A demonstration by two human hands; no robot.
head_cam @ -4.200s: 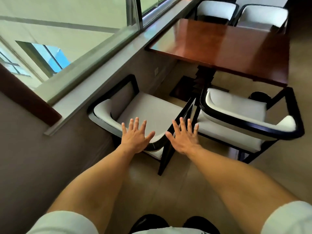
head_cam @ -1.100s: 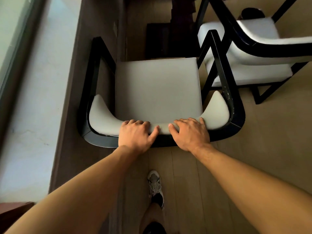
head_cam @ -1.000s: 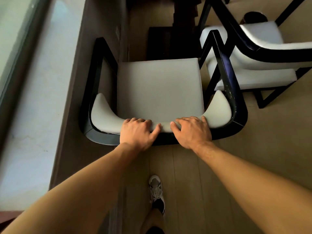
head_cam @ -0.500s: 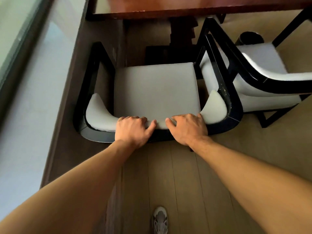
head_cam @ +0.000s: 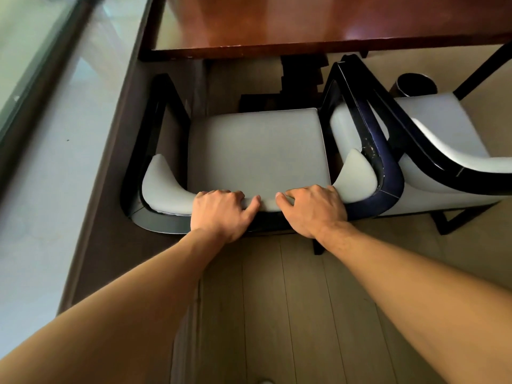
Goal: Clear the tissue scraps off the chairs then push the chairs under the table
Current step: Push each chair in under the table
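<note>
A black-framed chair with a white seat (head_cam: 257, 151) stands right below me, its front facing the red-brown table (head_cam: 318, 20). My left hand (head_cam: 221, 212) and my right hand (head_cam: 313, 209) both grip the top of its curved backrest, side by side. The seat is bare; no tissue scrap shows on it. A second matching chair (head_cam: 443, 134) stands to the right, angled, its arm touching the first chair's arm. The table's front edge lies just beyond the first chair's seat.
A wall and a pale window ledge (head_cam: 55, 134) run close along the chair's left side. The table's dark pedestal base (head_cam: 299, 84) stands ahead of the seat. A dark round bin (head_cam: 415, 84) sits on the floor at the right. Wooden floor lies under me.
With both hands on its backrest, the chair has slid forward toward the table. The table edge has come into view at the top as I stepped forward.
</note>
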